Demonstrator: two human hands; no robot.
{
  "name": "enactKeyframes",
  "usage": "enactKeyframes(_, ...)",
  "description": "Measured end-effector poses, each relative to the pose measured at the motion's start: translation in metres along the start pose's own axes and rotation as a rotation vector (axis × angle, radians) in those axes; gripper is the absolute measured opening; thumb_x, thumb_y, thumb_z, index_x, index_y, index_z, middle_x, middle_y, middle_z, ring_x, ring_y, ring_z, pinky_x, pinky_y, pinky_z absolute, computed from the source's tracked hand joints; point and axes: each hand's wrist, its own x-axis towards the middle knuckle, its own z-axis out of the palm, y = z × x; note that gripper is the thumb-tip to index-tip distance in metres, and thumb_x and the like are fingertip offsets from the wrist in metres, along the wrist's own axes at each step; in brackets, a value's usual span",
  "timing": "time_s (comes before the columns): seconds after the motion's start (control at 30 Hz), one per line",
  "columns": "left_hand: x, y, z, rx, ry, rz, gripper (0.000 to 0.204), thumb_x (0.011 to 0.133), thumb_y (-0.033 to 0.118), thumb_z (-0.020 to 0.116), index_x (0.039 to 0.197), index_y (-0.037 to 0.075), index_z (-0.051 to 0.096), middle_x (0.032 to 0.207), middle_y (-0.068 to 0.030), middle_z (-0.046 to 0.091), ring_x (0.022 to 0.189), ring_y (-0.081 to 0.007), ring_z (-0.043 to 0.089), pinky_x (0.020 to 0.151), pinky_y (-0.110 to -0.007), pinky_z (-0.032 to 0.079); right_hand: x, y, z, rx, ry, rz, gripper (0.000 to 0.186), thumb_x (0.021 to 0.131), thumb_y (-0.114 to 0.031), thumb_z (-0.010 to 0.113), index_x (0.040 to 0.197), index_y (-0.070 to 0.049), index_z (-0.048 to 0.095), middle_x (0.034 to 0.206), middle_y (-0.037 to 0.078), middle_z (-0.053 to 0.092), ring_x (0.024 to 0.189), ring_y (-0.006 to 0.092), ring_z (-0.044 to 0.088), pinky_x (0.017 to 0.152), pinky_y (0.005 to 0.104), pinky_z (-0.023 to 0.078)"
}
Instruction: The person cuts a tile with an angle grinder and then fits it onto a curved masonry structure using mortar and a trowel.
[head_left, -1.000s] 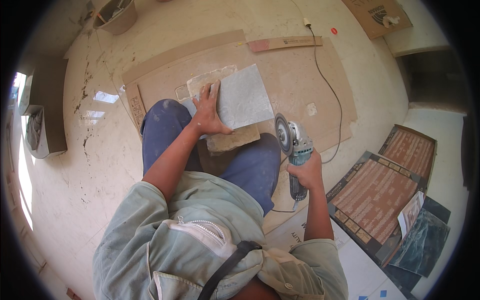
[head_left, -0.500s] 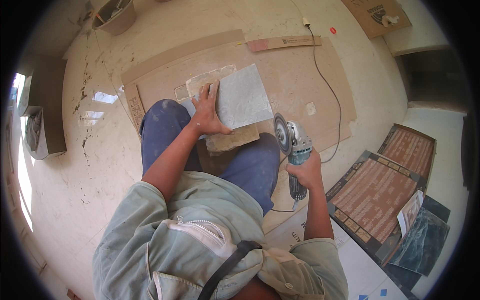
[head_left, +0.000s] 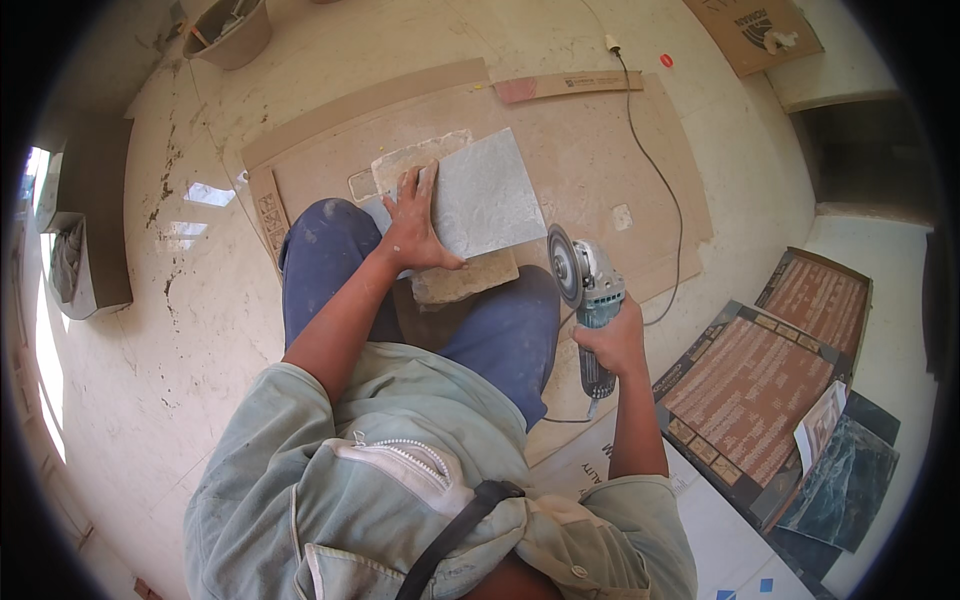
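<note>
A grey square tile (head_left: 490,195) lies on two pale, rough-edged slabs, one at its far side (head_left: 420,155) and one at its near side (head_left: 465,280). My left hand (head_left: 415,220) is spread flat over the tile's left part, fingers stretched apart, thumb near the near edge. In my right hand (head_left: 615,338) is an angle grinder (head_left: 598,305), gripped round its blue-green body. Its round disc (head_left: 566,265) stands upright just right of the tile's near right corner, apart from it. Whether the disc is spinning I cannot tell.
Flattened cardboard (head_left: 590,190) covers the floor under the slabs. The grinder's black cord (head_left: 672,190) curves along the right to a pale connector (head_left: 612,45). Brown tile boxes (head_left: 755,395) and a dark marbled tile (head_left: 842,480) lie to the right. A bucket of tools (head_left: 235,40) stands far left.
Almost nothing differs. My hands, the tile and the grinder keep nearly the same places.
</note>
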Motion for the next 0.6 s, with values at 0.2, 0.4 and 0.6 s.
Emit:
enactKeyframes(0.2, 0.0002, -0.0012, -0.0002, -0.002, 0.005, 0.011, 0.162, 0.032, 0.047, 0.098, 0.163, 0.011, 0.010, 0.159, -0.0291, 0.020, 0.150, -0.0521, 0.017, 0.113, -0.078, 0.010, 0.0008, 0.0020, 0.0007, -0.025, 0.007, -0.012, 0.056, 0.058, -0.016, 0.081, 0.107, 0.004, 0.064, 0.092, 0.015, 0.071, 0.081, 0.0264, 0.068, 0.079, 0.0367, 0.055)
enactKeyframes(0.4, 0.0000, 0.0000, -0.0012, -0.011, -0.007, -0.003, 0.163, 0.031, 0.047, 0.098, 0.163, 0.011, 0.010, 0.159, -0.0286, 0.021, 0.150, -0.0521, 0.017, 0.113, -0.078, 0.011, 0.0020, 0.0049, 0.0007, -0.038, 0.012, -0.056, 0.050, 0.060, -0.013, 0.079, 0.104, 0.003, 0.063, 0.087, 0.010, 0.069, 0.076, 0.0201, 0.066, 0.073, 0.0343, 0.054)
enactKeyframes(0.6, 0.0004, 0.0015, -0.0021, -0.016, -0.009, -0.003, 0.162, 0.031, 0.047, 0.098, 0.163, 0.011, 0.010, 0.159, -0.0285, 0.021, 0.150, -0.0515, 0.016, 0.113, -0.077, 0.011, 0.0039, 0.0062, 0.0001, -0.024, 0.015, -0.061, 0.050, 0.060, -0.013, 0.080, 0.104, 0.002, 0.063, 0.088, 0.010, 0.069, 0.075, 0.0198, 0.066, 0.072, 0.0340, 0.054)
